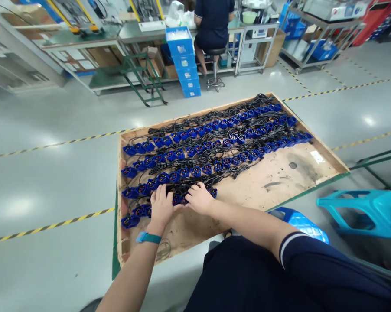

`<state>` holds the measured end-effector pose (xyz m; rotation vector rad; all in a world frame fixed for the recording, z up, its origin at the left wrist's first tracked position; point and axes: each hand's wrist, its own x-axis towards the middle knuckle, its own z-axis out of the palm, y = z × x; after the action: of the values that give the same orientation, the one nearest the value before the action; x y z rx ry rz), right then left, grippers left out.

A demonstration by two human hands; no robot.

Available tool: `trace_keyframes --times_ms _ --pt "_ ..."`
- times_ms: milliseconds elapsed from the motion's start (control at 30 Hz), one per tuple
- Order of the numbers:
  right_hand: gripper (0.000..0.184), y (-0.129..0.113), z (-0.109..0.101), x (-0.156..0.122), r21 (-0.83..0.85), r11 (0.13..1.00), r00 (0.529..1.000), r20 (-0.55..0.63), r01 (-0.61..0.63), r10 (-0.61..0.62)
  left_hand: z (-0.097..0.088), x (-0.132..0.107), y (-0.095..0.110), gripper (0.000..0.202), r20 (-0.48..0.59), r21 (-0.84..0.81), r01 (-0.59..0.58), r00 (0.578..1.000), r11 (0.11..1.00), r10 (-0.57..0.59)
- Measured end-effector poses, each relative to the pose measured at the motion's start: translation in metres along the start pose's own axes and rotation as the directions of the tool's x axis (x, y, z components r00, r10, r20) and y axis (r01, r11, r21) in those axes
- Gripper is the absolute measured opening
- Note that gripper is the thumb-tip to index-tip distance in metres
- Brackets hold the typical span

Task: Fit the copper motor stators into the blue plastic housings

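Observation:
Rows of blue plastic housings (195,170) with coloured wire ends inside and bundled black cables (189,162) lie on a wooden tray (247,190). In the nearest row, my left hand (161,207) has its fingers bent down over the blue housings. My right hand (199,198) closes on the same row from the right, thumb pointing toward the left hand. A few blue housings (176,199) show between the two hands. The parts under my fingers are partly hidden. One more housing (213,192) sticks out just beyond my right hand.
The tray has a raised wooden rim (328,156). At the right are a turquoise stool (371,208) and a blue stool (301,223). Behind stand stacked blue bins (185,63), workbenches and a person (213,21) seated on a round stool. Yellow-black tape (52,226) marks the floor.

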<state>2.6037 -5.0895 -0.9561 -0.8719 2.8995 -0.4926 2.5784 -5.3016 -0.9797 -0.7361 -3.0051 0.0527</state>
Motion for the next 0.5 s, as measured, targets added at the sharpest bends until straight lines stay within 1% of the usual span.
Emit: trace_keyframes --times_ms 67,100,167,233,267,300,367,433,500 --pt "0.042 0.006 -0.004 -0.017 0.036 0.999 0.999 -0.054 0.004 -0.002 -0.001 -0.001 0.000 0.062 0.008 -0.007 -0.003 1.000 1.000 0.003" --pt "0.046 0.010 -0.006 -0.029 0.059 0.998 0.996 -0.086 -0.021 0.026 -0.002 -0.002 0.001 0.067 0.010 -0.014 -0.009 1.000 1.000 0.009" --pt "0.053 0.021 -0.008 -0.058 0.100 0.984 0.979 -0.130 -0.146 0.158 -0.003 -0.006 0.001 0.077 0.010 -0.032 -0.023 1.000 0.999 0.023" --pt "0.062 0.033 -0.006 -0.082 0.129 0.943 0.937 -0.130 -0.308 0.324 -0.004 -0.011 0.001 0.085 0.007 -0.044 -0.026 1.000 0.999 0.027" --pt "0.068 0.038 -0.003 -0.089 0.142 0.921 0.918 -0.116 -0.363 0.379 -0.005 -0.014 -0.001 0.087 0.003 -0.043 -0.012 1.000 0.999 0.013" --pt "0.074 0.041 -0.001 -0.092 0.157 0.908 0.909 -0.096 -0.389 0.406 -0.006 -0.018 -0.003 0.090 0.001 -0.037 0.011 1.000 0.999 -0.011" --pt "0.080 0.044 0.004 -0.087 0.185 0.903 0.913 -0.052 -0.388 0.404 -0.011 -0.026 -0.012 0.093 0.000 -0.006 0.088 0.996 0.996 -0.088" --pt "0.083 0.043 0.006 -0.070 0.194 0.900 0.914 -0.031 -0.390 0.404 -0.019 -0.037 -0.025 0.094 0.020 0.039 0.168 0.985 0.985 -0.169" --pt "0.081 0.041 0.002 -0.053 0.173 0.894 0.905 -0.027 -0.413 0.424 -0.026 -0.044 -0.035 0.091 0.066 0.060 0.220 0.972 0.974 -0.224"
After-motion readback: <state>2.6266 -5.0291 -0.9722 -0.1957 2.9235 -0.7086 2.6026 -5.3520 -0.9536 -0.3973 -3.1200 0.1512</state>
